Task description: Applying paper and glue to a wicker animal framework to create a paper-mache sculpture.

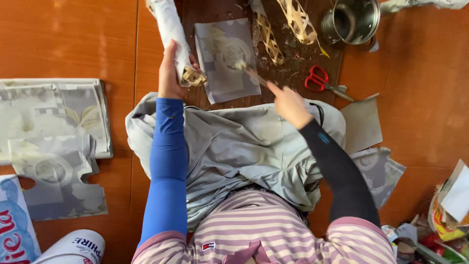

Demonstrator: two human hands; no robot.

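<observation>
Left hand (171, 73) clamps a part-papered woven form (172, 34) at upper centre; right hand (289, 103) pinches a brush (249, 72), apparently mid-pasting; paper sheets (53, 122) remain unused at left

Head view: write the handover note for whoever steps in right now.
Left hand: grips a paper-wrapped woven tube, held up off the floor.
Right hand: holds a brush, tip on the grey paper sheet.
Nearby: red scissors, metal pot, two bare woven pieces, stack of patterned paper at the left.
Done: the tube is mostly wrapped.
Left: its lower end shows bare weave; the two woven pieces are uncovered.
</observation>
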